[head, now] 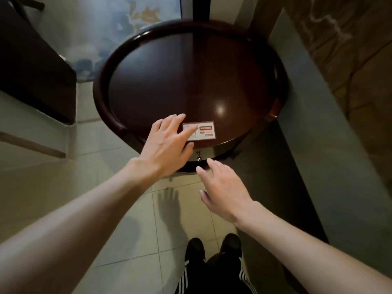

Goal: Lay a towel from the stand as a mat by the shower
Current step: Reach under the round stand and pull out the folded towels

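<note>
Head view gives me both hands spread and holding nothing. My left hand (169,145) reaches over the near edge of the round dark table (180,71), fingers straight and fanned. Its forefinger lies across the left end of a small red and white card (206,132); I cannot tell whether it presses down. My right hand (226,187) hangs lower and nearer to me, apart from the left, palm down, fingers loose. Its tips are just short of the table's front edge, near a small metal knob (198,156) under the rim. Below the hands is pale tiled floor (118,230) with a hand's shadow (169,202), then my black shoes (194,247) and striped trousers (214,279). Dark furniture (36,60) stands at the left. I cannot tell from here where the towel is
</note>
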A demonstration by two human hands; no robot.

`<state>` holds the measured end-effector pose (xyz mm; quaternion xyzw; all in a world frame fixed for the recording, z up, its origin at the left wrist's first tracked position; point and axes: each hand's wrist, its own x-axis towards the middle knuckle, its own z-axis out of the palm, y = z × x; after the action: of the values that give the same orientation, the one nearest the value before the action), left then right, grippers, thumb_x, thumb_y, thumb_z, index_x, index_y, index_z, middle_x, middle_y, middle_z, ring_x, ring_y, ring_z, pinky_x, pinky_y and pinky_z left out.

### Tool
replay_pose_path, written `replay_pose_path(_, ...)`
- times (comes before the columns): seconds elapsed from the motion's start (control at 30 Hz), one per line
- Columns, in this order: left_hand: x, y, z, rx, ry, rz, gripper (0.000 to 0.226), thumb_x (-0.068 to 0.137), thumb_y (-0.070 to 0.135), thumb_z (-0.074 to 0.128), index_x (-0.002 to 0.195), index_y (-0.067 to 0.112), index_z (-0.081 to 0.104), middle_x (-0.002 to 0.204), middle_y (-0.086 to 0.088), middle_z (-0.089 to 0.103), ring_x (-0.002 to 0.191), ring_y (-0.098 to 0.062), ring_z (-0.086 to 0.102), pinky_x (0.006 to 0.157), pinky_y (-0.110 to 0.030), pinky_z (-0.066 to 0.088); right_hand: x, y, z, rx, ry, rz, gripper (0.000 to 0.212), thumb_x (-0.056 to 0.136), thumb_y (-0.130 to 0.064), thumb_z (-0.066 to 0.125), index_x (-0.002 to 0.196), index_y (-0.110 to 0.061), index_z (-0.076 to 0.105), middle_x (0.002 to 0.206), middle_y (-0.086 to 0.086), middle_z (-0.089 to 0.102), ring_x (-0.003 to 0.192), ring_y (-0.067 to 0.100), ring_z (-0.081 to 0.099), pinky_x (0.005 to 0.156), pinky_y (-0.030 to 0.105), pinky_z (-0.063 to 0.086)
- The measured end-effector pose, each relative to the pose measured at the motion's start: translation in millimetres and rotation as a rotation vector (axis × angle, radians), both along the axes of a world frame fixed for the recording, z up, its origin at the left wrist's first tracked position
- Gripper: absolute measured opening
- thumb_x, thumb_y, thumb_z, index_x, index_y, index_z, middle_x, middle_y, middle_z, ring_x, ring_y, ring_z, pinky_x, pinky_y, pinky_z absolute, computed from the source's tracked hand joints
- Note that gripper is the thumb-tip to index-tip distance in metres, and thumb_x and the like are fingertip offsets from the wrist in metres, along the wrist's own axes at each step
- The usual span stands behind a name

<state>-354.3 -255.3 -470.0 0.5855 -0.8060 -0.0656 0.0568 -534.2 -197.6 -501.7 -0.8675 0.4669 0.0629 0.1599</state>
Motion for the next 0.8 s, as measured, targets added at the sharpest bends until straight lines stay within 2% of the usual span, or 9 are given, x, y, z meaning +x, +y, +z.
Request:
replay_pose_path(0.13, 6.6, -10.7, -29.0, -0.033, 0.009, -0.011, 0.038, 0.091, 0.028, 0.055, 0.128, 0.018, 0.057, 0.136, -0.018, 0.048, 0.126, -0.036, 0.041, 0.100, -0.048, 0.030, 9.2, -13.8, -31.2, -0.005, 0.011, -0.004, 0.047, 0.089, -0.013, 0.051, 0.135, -0.011, 0.038, 0.128, 0.019, 0.047, 0.114, 0.035, 0.051, 0.092, 0.043, 0.047)
replay_pose_path(0.23, 11.3, -19.2, -47.3, -0.045, 0.008, -0.002, 0.034, 0.093, 0.030, 0.053, 0.125, 0.020, 0.060, 0.137, -0.017, 0.048, 0.126, -0.034, 0.041, 0.100, -0.047, 0.030, 14.3, -24.9, -52.2, -0.028, 0.031, -0.015, 0.041, 0.087, -0.005, 0.051, 0.127, -0.012, 0.044, 0.116, 0.014, 0.051, 0.099, 0.031, 0.056, 0.081, 0.039, 0.050)
replay_pose_path(0.4, 16.5, -23.2, -68.4, -0.049, 0.026, -0.046, 0.032, 0.093, 0.031, 0.054, 0.122, 0.023, 0.063, 0.134, -0.015, 0.050, 0.124, -0.033, 0.043, 0.100, -0.047, 0.033, 20.6, -34.5, -82.3, -0.017, 0.095, -0.028, 0.053, 0.086, -0.004, 0.055, 0.136, -0.011, 0.039, 0.122, 0.016, 0.050, 0.103, 0.034, 0.057, 0.080, 0.040, 0.050)
replay_pose_path(0.6, 19.3, -19.5, -79.3, -0.039, 0.040, -0.034, 0.036, 0.093, 0.031, 0.045, 0.124, 0.025, 0.063, 0.134, -0.016, 0.050, 0.124, -0.034, 0.043, 0.101, -0.048, 0.031, 22.9, -48.1, -93.8, -0.027, 0.108, -0.007, 0.047, 0.088, -0.004, 0.051, 0.133, -0.008, 0.040, 0.121, 0.015, 0.053, 0.099, 0.034, 0.059, 0.077, 0.040, 0.053)
replay_pose_path(0.8, 21.2, -16.2, -84.4, -0.045, 0.015, -0.051, 0.038, 0.094, 0.032, 0.042, 0.128, 0.025, 0.059, 0.137, -0.017, 0.047, 0.127, -0.035, 0.040, 0.104, -0.048, 0.029, 31.4, -50.8, -100.6, -0.036, 0.068, -0.057, 0.043, 0.089, -0.006, 0.050, 0.131, -0.008, 0.043, 0.115, 0.012, 0.057, 0.098, 0.030, 0.059, 0.068, 0.035, 0.047)
